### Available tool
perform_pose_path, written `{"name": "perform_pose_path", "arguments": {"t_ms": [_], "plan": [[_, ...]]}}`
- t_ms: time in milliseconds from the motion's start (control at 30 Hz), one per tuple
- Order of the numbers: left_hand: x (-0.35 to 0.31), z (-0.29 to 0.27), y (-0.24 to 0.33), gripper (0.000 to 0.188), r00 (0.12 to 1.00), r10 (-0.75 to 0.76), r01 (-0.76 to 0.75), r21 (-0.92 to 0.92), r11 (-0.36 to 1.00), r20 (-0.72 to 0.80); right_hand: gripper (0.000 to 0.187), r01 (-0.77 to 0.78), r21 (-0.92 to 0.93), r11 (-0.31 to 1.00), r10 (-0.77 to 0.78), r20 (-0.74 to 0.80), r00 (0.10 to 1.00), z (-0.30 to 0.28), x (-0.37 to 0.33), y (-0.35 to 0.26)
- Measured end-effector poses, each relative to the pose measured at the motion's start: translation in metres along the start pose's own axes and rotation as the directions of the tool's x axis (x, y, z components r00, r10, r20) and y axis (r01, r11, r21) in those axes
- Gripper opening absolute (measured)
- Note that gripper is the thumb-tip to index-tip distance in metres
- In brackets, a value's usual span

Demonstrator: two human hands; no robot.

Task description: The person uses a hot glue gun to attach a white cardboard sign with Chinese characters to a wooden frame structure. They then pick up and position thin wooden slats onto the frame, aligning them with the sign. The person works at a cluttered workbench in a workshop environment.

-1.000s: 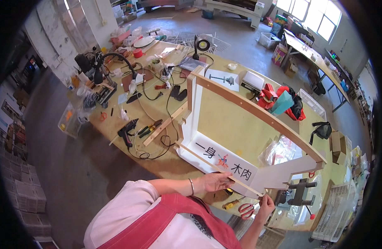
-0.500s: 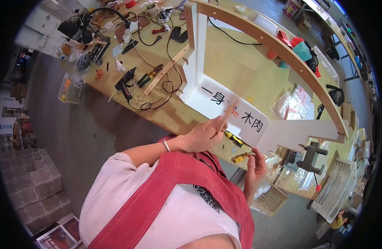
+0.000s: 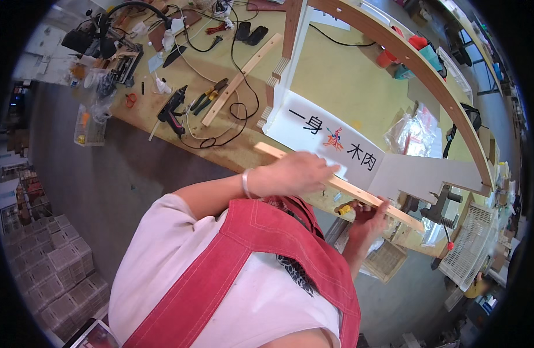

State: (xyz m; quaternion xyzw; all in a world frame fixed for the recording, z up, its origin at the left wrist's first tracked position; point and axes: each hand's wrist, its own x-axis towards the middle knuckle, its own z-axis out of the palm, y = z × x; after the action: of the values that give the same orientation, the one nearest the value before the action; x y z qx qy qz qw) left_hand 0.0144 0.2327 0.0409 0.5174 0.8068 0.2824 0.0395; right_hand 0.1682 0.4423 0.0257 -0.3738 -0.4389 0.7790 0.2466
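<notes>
A pale wooden strip [image 3: 359,196] with small holes lies slantwise in front of me. My left hand [image 3: 301,173] is closed over its middle from above. My right hand [image 3: 368,220] grips the strip nearer its right end, with fingers at its edge. Behind the strip stands a wooden frame [image 3: 420,62] with notched side pieces. A white panel [image 3: 285,129] with black lettering and a small coloured figure runs along its near side. Close to my right hand, a yellow-handled tool [image 3: 343,209] is partly hidden.
Left on the bench are a glue gun [image 3: 173,110], pliers [image 3: 210,95], another wooden strip [image 3: 241,80] and tangled black cable. A clamp [image 3: 444,209] stands at the right, beside a white plastic basket [image 3: 469,246]. Clear plastic bags [image 3: 415,133] lie inside the frame.
The wooden strip, barely visible as a blur before, now lies across in front of me. My right hand has come up to grip it. The view has shifted slightly.
</notes>
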Motion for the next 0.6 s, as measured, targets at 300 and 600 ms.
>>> {"name": "perform_pose_path", "arguments": {"t_ms": [300, 600], "plan": [[-0.102, -0.014, -0.120, 0.034, 0.652, -0.755, 0.507, -0.702, 0.500, -0.067, 0.034, -0.102, 0.150, 0.983, 0.120, -0.116, 0.986, -0.005, 0.042, 0.034], [-0.091, 0.006, -0.129, 0.028, 0.560, -0.818, 0.457, -0.774, 0.438, -0.133, 0.038, -0.159, 0.093, 0.983, 0.167, -0.086, 0.982, 0.023, 0.058, 0.056]]}}
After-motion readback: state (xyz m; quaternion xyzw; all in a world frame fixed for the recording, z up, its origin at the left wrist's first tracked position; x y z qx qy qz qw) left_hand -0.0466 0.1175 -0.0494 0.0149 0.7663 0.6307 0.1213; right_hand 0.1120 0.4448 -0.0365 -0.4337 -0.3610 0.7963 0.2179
